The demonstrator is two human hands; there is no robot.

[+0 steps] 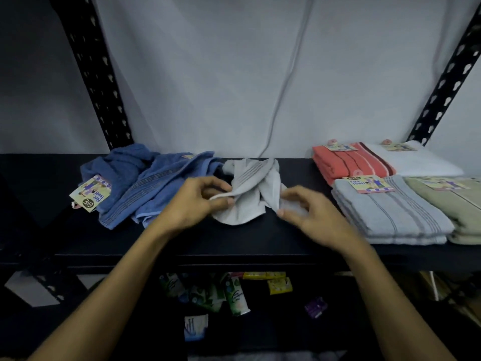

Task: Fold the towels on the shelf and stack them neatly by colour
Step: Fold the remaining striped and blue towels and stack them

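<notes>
Shelf [286, 230], black, slotted black uprights at both rear corners.

Grey towel [250, 194]: one, unfolded and crumpled, centre of shelf, stripe band showing near its top. Left hand [194, 201] pinches a rolled edge of it between thumb and fingers. Right hand [309, 214] has curled fingers on its right side, thumb tip against the cloth.

Blue towels [145, 183]: loose heap at left, touching the grey towel; it looks like two pieces, count unsure. One card tag [91, 192] on the heap reads "Face Towel" and "EHE"; a second small tag lies at the rear, unreadable.

Folded towels, right side, four piles:
- coral pile [346, 162], rear, dark stripes, tag blurred;
- white pile [421, 160], rear, just beside the coral, tag blurred;
- pale grey pile [390, 217], front, two layers visible, tag reading "Face Towel";
- beige pile [453, 204], front right, partly cut by the frame edge, tag blurred.

Lower shelf: several green-and-white packets [234, 295], yellow packets [279, 285], one purple packet [316, 306], one white-and-blue packet [195, 327]; print too small to read.
</notes>
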